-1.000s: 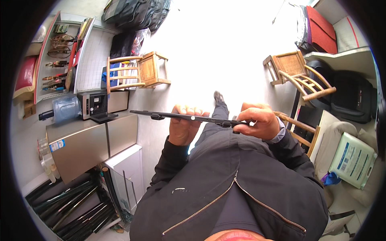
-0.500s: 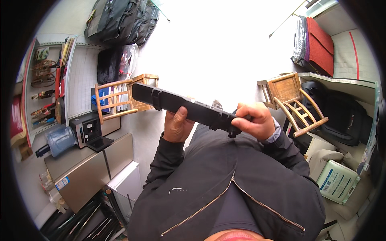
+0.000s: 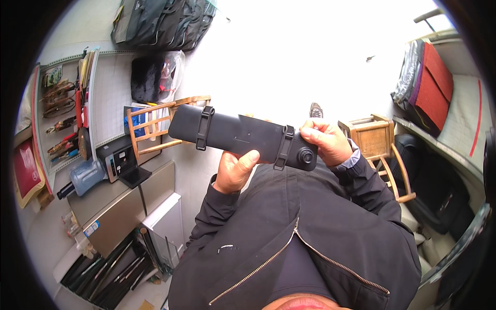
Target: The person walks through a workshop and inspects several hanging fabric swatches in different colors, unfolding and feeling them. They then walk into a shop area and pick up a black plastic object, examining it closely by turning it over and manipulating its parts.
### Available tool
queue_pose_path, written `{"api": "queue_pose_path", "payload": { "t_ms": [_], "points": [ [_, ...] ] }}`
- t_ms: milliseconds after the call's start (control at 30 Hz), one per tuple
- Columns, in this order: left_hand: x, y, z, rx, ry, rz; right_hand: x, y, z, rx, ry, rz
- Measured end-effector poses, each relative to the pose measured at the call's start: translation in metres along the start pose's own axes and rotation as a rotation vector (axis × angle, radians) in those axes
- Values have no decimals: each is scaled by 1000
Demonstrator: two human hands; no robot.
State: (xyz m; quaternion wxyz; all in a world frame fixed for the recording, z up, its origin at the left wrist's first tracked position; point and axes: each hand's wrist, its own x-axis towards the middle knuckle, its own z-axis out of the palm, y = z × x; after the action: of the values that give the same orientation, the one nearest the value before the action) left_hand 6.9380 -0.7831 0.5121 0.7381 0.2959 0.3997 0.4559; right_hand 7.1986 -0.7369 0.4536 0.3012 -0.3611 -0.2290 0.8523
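Observation:
A long black mirror dash cam (image 3: 232, 135) is held up in front of my chest, tilted down toward the right. Its back faces me, with a round lens at the right end and a rubber strap (image 3: 205, 128) around the body near the left end. Another rubber strap (image 3: 283, 148) loops round it beside the lens. My left hand (image 3: 235, 170) grips the lower edge near the middle, thumb on the back face. My right hand (image 3: 329, 142) pinches the upper right corner above the lens; some of its fingers are hidden behind the device.
Wooden chairs stand to the left (image 3: 150, 126) and right (image 3: 368, 135). At left are a water dispenser (image 3: 116, 160) with a blue bottle (image 3: 85, 175) and a shelf of small goods (image 3: 62, 119). Black bags (image 3: 160, 26) lie at far left; a red folded item (image 3: 434, 88) sits far right.
The dash cam has turned so its broad back and lens now face me, where before it showed mostly edge-on. Both hands keep hold of it. The surroundings have shifted as my head moved.

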Motion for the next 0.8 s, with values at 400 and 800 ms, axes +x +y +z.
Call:
{"api": "queue_pose_path", "payload": {
  "t_ms": [400,800],
  "points": [
    [120,14,77,-37,248,141,64,-139,-61,-137,-206,178],
    [142,55,67,271,322,334,94,-186,-34,-818,-199,-319]
  ]
}}
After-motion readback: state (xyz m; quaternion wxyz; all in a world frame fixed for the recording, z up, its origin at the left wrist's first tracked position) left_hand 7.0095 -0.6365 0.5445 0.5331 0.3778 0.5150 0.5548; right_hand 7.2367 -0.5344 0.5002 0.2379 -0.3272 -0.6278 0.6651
